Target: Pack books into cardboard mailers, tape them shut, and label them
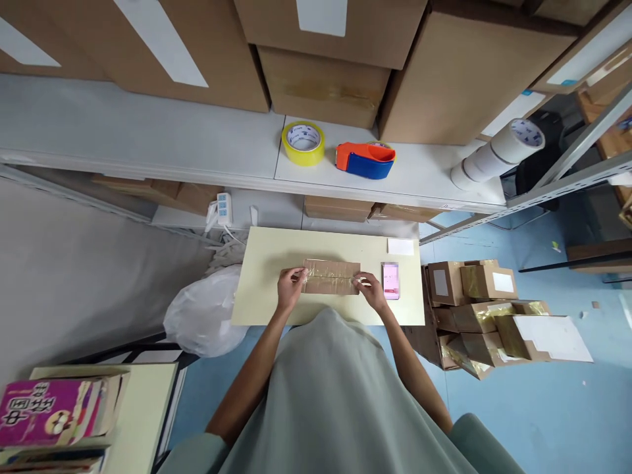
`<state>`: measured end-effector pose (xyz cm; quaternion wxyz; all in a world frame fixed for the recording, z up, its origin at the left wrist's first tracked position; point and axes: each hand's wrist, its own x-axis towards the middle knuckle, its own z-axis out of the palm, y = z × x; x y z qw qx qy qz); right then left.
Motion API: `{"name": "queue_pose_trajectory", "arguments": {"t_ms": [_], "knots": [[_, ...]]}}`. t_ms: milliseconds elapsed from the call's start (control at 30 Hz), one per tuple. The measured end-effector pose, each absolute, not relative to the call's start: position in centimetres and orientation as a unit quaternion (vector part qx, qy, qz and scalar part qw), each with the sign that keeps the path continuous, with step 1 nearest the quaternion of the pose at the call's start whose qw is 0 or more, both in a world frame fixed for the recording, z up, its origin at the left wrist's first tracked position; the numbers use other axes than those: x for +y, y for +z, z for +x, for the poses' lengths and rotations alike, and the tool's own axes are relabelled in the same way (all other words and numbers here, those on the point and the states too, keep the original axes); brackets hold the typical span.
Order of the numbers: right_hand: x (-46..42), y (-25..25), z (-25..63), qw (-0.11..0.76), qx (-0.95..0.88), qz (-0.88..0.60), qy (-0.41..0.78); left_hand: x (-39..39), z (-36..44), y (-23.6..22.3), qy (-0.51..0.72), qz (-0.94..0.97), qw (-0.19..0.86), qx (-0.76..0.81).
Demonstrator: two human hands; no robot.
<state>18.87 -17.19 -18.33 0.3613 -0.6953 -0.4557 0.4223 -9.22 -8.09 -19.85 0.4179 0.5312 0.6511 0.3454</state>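
Observation:
A small brown cardboard box (332, 268) with shiny clear tape across its top lies on the pale yellow table in front of me. My left hand (290, 287) grips its left end, thumb and fingertips pressed together at the taped edge. At the opposite end, my right hand (371, 289) pinches the right edge in the same way. Whether the fingertips hold cardboard or only the tape's ends is too small to tell. Just right of my right hand lies a phone (390, 281) with a pink screen.
A white card (400, 247) lies on the table (266, 250). The shelf above bears a yellow tape roll (303, 143), an orange-and-blue tape dispenser (365, 160), white rolls (496, 155) and large cartons (323, 85). Taped boxes (488, 282) are piled at right; a white plastic bag (205, 313) hangs left.

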Motion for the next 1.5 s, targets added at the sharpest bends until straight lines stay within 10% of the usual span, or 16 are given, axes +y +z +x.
{"name": "queue_pose_trajectory", "arguments": {"t_ms": [333,600,1033,1500], "knots": [[-2.5,-1.5,22.4,0.337,-0.669,-0.66,0.058,0.1,-5.1,-6.2,0.465,0.661,0.262,0.528],[9.8,4.6,21.4,0.106,-0.69,-0.715,-0.034,3.1,-3.1,3.5,0.539,0.673,0.221,0.456],[4.7,4.6,18.5,-0.026,-0.724,-0.688,-0.051,-2.5,-7.3,1.2,0.542,0.621,0.32,0.468],[-8.8,3.9,13.4,0.075,-0.864,-0.497,-0.016,-8.3,-12.8,-0.5,0.567,0.662,0.279,0.403]]}}
